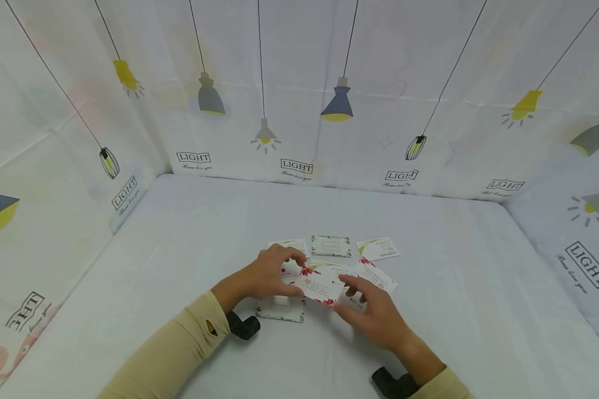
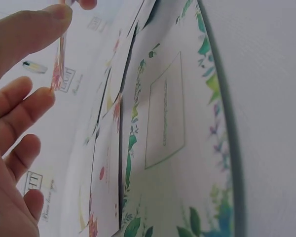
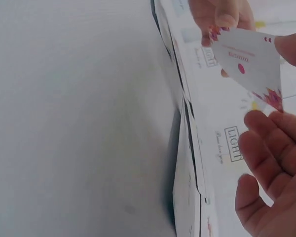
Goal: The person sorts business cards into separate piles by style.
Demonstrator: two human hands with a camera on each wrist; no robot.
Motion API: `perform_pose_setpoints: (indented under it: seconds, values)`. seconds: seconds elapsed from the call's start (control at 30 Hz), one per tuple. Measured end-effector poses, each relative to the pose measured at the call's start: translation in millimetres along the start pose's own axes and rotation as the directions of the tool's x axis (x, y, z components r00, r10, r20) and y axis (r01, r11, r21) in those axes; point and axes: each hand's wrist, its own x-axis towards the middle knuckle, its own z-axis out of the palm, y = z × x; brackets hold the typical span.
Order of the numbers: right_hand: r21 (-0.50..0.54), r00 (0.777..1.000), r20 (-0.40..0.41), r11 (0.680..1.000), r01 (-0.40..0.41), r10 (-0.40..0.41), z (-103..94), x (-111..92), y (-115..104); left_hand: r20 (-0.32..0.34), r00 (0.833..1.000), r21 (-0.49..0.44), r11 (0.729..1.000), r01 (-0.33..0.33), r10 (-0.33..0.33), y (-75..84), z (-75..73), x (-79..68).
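Note:
A white business card [image 1: 319, 285] with red and purple leaf-like corners is held up over the other cards, tilted. My left hand [image 1: 272, 271] pinches its left end between thumb and fingers. At its right end, the thumb and fingers of my right hand [image 1: 374, 310] hold the edges; the right wrist view shows this card [image 3: 251, 61] spanning both hands. Below my left hand lies a card with a green leaf border [image 1: 281, 317], seen large as the leaf-bordered card [image 2: 163, 118] in the left wrist view. My hands and the raised card partly hide the cards underneath.
Behind lie a second leaf-bordered card [image 1: 331, 246] and a card with a yellow-green curve [image 1: 379, 249]. A red-cornered card [image 1: 379, 275] overlaps others at the right. The white-covered table [image 1: 219, 216] meets a lamp-printed curtain [image 1: 289, 66] at the back.

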Motion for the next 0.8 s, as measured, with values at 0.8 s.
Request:
perform_pose_setpoints:
  seconds: [0.8]
  values:
    - [-0.109,0.996,-0.019,0.99,-0.094,0.092,2.6,44,-15,-0.246,0.969,-0.031,1.0,-0.002,-0.006,-11.4,-20.5,-2.7]
